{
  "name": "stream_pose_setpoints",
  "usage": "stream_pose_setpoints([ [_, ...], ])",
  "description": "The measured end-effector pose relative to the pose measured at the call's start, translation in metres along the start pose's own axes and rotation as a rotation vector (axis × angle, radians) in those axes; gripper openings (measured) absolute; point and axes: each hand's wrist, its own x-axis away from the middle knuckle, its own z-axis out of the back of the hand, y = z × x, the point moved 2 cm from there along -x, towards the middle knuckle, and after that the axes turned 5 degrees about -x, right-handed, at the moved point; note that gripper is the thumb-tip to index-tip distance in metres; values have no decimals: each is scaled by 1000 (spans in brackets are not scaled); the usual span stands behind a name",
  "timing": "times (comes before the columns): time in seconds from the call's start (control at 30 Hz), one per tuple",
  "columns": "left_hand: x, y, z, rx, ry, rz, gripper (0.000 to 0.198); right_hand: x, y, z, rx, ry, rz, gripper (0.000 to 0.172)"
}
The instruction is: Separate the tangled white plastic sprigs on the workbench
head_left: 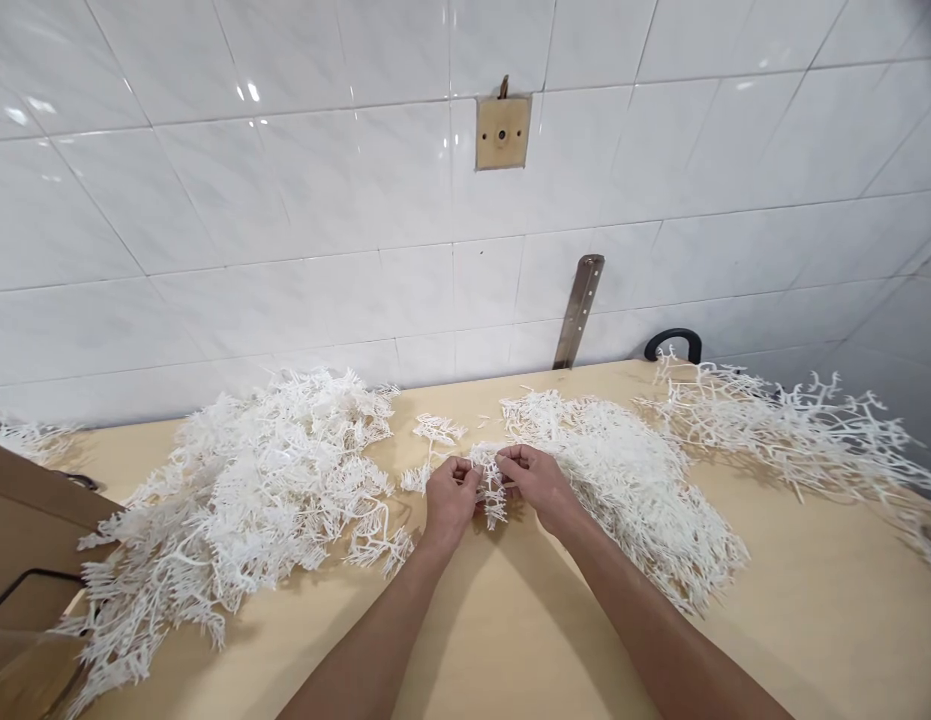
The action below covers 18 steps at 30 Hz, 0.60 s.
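My left hand (450, 497) and my right hand (536, 480) meet over the middle of a light wooden table (510, 640). Both are closed in a pinch on one small white plastic branch piece (489, 478) held between them. A big loose heap of white branching plastic pieces (247, 490) lies to the left of my hands. A flatter pile of similar white pieces (637, 490) lies under and to the right of my right hand. A few single sprigs (437, 430) lie just beyond my hands.
Longer, sparser white branch frames (795, 430) spread over the table's right end. A cardboard box (30, 540) stands at the left edge. A white tiled wall (360, 220) rises behind, with a metal bracket (579, 310) and a black handle (673, 342) at its foot.
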Motion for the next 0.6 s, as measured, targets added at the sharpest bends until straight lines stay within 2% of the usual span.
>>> stream_pose_setpoints([
  [0.13, 2, 1, 3, -127, 69, -85, 14, 0, -1, 0, -12, -23, -7, 20],
  [0.27, 2, -5, 3, -86, 79, -110, 18, -2, 1, 3, 43, 22, 16, 19],
  [0.43, -1, -8, 1, 61, 29, -138, 21, -4, 2, 4, 192, 77, 86, 16],
  [0.6, -3, -8, -1, 211, -52, -88, 20, -4, -1, 3, 141, 34, 63, 15],
])
